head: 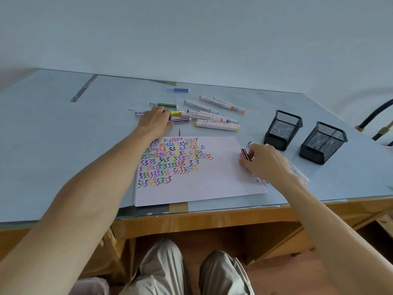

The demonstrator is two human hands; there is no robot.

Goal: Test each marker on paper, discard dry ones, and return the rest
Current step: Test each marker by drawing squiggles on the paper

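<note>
White paper (212, 184) nearly half filled with coloured test squiggles; testing looks mostly done.

Right hand (264, 161) pinches a dark striped marker (246, 154) at the sheet's right edge, over a partly hidden pile. Left hand (154, 121) rests flat on loose markers (212, 118) beyond; its grip is unclear. Next, probably, sorting into the two mesh cups (282, 129), contents unseen.

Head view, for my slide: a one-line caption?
Both hands gather markers beside scribbled paper.
</note>
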